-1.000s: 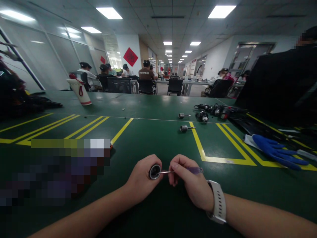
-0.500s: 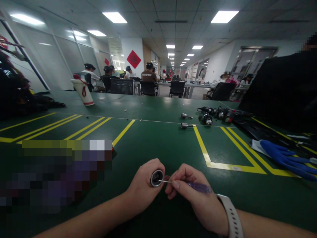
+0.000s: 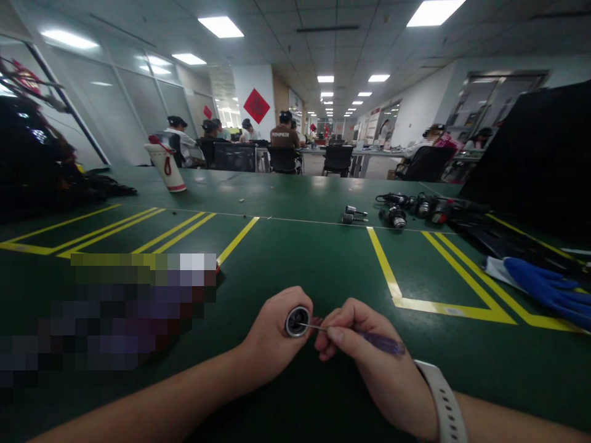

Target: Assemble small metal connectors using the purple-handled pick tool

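My left hand (image 3: pixel 277 329) is wrapped around a round metal cylinder (image 3: pixel 297 322), whose hollow end faces me and shows a dark inside. Held in my right hand (image 3: pixel 360 344) is a screwdriver with a translucent purple handle (image 3: pixel 381 343). Its thin shaft points left, and the tip reaches into the cylinder's open mouth. What the tip touches in there is too dark to make out. Both hands are above the green table (image 3: pixel 258 264), close to its near side.
Two metal parts with thin shafts (image 3: pixel 354 214) lie ahead to the right. Beyond them are several black and silver tools (image 3: pixel 397 215). A blue glove (image 3: pixel 545 283) rests at the right, a white cup (image 3: pixel 167 166) stands at the back left, and a blurred patch covers the left.
The whole view has shifted slightly, so things appear a little further right. Both hands keep their holds, with the screwdriver tip still inside the cylinder.
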Motion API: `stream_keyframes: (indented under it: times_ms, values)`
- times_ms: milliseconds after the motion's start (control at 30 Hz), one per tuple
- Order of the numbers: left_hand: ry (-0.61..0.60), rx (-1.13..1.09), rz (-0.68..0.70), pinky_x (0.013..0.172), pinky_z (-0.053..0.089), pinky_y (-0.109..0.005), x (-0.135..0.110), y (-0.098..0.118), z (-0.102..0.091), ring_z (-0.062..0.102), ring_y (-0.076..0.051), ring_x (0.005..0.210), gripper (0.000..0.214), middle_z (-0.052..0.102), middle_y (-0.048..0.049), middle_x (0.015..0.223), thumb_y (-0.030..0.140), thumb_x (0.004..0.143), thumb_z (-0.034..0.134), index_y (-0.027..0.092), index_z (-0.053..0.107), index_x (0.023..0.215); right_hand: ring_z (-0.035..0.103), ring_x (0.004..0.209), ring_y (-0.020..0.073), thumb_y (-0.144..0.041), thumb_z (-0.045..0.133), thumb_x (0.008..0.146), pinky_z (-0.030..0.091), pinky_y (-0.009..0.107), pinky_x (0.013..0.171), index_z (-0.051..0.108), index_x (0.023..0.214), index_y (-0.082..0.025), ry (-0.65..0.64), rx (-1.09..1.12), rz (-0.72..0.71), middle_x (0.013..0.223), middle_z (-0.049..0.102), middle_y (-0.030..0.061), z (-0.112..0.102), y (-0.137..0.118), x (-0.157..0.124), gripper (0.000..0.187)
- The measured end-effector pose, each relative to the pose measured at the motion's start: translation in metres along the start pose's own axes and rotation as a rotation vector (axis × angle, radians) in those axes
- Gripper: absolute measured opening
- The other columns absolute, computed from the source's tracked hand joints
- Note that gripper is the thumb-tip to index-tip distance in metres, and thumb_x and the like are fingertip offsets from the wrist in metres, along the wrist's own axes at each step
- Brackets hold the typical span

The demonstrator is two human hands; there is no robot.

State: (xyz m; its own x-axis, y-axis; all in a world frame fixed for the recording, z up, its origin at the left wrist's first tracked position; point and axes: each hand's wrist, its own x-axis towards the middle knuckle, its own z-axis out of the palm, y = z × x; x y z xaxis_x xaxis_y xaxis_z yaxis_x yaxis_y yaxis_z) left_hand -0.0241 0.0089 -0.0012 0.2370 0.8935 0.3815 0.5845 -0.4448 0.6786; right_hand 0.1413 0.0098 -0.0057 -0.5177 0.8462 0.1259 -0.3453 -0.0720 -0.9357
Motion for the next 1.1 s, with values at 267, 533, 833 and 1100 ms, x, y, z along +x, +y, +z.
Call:
stream_keyframes:
  times_ms: [267,533,833,1100]
  values:
    - [0.019,0.011,-0.011,0.053,0.034,-0.023,-0.0002,0.0025,-0.0002,0.045,-0.011,0.056,0.015,0.047,0.0028,0.061,0.012,0.071,0.053,0.018,0.044,0.06,0.053,0.069,0.0141,-0.024,0.055,0.082,0.041,0.029,0.065,0.054,0.073,-0.018,0.015,-0.188,-0.093,0.072,0.059,0.0014,0.0002,-0.0035,-0.0073,0.011]
    - [0.018,0.023,0.011,0.053,0.034,-0.022,-0.0012,0.0021,-0.0004,0.045,-0.011,0.057,0.016,0.046,0.0035,0.062,0.012,0.072,0.055,0.018,0.045,0.061,0.052,0.07,0.0157,-0.026,0.05,0.084,0.04,0.031,0.065,0.053,0.075,-0.019,0.016,-0.324,-0.128,0.074,0.056,0.0015,-0.0007,-0.0051,-0.0079,0.011]
    - [-0.033,0.063,0.071,0.058,0.035,-0.024,-0.0048,-0.0024,0.0015,0.048,-0.012,0.062,0.016,0.051,0.002,0.065,0.005,0.069,0.053,0.018,0.046,0.064,0.051,0.066,0.0143,-0.022,0.052,0.081,0.04,0.029,0.062,0.053,0.07,-0.017,-0.006,-0.268,-0.11,0.07,0.056,0.0017,-0.0015,-0.002,-0.0075,0.012]
    - [-0.001,0.01,0.0,0.056,0.036,-0.025,-0.0018,0.0005,-0.001,0.047,-0.013,0.06,0.015,0.049,0.0023,0.063,0.013,0.072,0.055,0.018,0.045,0.061,0.051,0.065,0.0134,-0.024,0.052,0.083,0.04,0.028,0.062,0.054,0.073,-0.018,0.032,-0.09,-0.067,0.069,0.057,0.0006,-0.0024,0.0014,-0.0054,0.012]
